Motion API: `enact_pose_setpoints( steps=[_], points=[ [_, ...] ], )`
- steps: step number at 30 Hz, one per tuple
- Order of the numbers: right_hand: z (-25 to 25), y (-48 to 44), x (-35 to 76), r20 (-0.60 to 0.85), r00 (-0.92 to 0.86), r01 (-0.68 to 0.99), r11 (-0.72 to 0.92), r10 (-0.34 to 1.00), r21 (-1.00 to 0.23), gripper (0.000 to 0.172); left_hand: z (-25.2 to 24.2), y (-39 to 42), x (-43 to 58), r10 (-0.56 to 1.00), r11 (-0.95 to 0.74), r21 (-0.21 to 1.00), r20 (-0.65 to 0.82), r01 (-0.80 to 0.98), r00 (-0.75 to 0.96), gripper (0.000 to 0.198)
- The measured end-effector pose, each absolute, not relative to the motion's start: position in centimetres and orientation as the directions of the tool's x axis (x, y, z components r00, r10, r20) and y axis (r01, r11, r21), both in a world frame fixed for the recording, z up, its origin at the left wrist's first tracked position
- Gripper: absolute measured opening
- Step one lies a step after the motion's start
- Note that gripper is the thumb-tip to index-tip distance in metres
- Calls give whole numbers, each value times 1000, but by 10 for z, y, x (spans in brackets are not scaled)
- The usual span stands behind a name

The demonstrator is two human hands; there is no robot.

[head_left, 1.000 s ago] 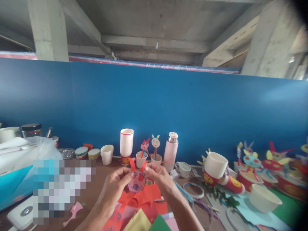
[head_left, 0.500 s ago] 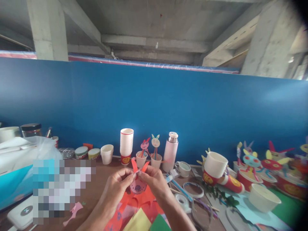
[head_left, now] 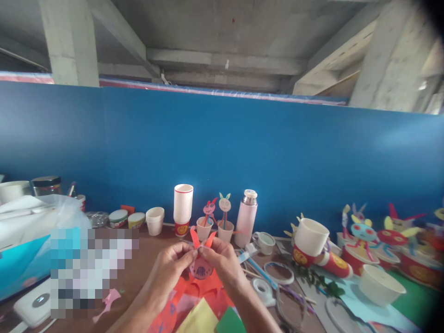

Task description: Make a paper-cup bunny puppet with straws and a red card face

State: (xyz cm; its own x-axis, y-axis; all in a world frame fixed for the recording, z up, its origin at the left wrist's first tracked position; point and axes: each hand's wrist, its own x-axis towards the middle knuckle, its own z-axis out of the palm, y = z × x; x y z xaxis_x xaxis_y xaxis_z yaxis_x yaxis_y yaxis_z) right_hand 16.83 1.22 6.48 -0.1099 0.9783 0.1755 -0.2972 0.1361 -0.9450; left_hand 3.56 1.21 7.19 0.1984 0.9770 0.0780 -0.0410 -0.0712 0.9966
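Between my two hands is a round pink paper face (head_left: 201, 269) with a drawn dark mouth and two long orange-red paper ears (head_left: 210, 239) standing up from its top. My left hand (head_left: 176, 260) pinches it at the base of the left ear. Opposite, my right hand (head_left: 219, 259) pinches the base of the right ear, thumbs almost touching. The fingers hide the upper part of the face. Below lie red-orange paper scraps (head_left: 194, 289), a yellow paper sheet (head_left: 197, 318) and a green paper piece (head_left: 231, 322).
Behind stand a stack of paper cups (head_left: 182, 206), two small cups with paper figures (head_left: 225, 229) and a pink thermos (head_left: 246, 219). To the right are a tape roll (head_left: 261, 289), pipe cleaners (head_left: 291, 305), a white bowl (head_left: 381, 284) and several paper-cup figures. A pink scrap (head_left: 108, 303) lies left.
The hands keep pinching the ear bases with hardly any movement. The paper face turns slightly, and the whole view shifts a little.
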Motion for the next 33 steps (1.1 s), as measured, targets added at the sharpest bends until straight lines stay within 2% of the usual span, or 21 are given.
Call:
enact_pose_setpoints(
  steps=[5, 13, 20, 26, 29, 33],
  points=[
    [66, 12, 169, 186, -70, -230, 166, 980, -959, 14, 73, 12, 32, 964, -1, 997, 21, -76, 266, 21],
    [65, 11, 166, 214, -93, -212, 191, 972, -958, 12, 77, 10, 32, 980, -64, 997, 69, -35, 185, 21],
    [60, 12, 165, 235, -155, -264, 189, 960, -946, 19, 75, 14, 29, 975, -172, 984, 163, 47, 154, 22],
    [60, 19, 181, 233, -133, -260, 193, 963, -946, 28, 71, 26, 16, 976, -157, 987, 149, 43, 159, 22],
    [61, 19, 182, 237, -133, -239, 200, 963, -950, 29, 71, 27, 13, 975, -152, 988, 145, 28, 167, 22],
    [66, 13, 175, 170, -95, -217, 146, 981, -965, 27, 71, 24, 14, 969, -166, 984, 152, 63, 193, 22]
  ],
)
